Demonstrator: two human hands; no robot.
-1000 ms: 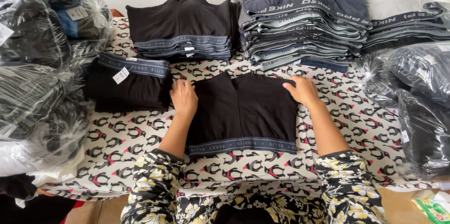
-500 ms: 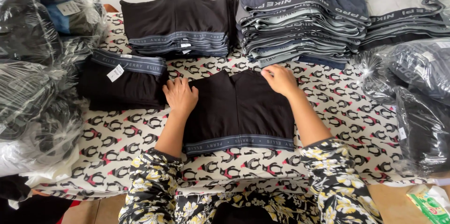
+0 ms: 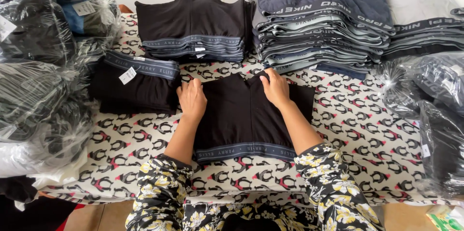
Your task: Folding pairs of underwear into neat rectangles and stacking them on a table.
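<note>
Along the left edge of the patterned cloth (image 3: 367,129), clear plastic bags (image 3: 38,90) of dark clothing; beside them a tagged black garment (image 3: 135,88); behind it, at the far edge, a stack of black garments (image 3: 193,28); left hand (image 3: 192,99) flat, fingers together, pressed on the left part of black underwear (image 3: 244,115) lying mid-cloth, waistband toward the near edge; right hand (image 3: 276,88) flat on its upper middle, gripping nothing; far right, grey folded stacks (image 3: 324,23); more bags (image 3: 430,115) at the right edge.

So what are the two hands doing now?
Left hand: open, flat on the black garment.
Right hand: open, pressing the same garment's top edge.
</note>
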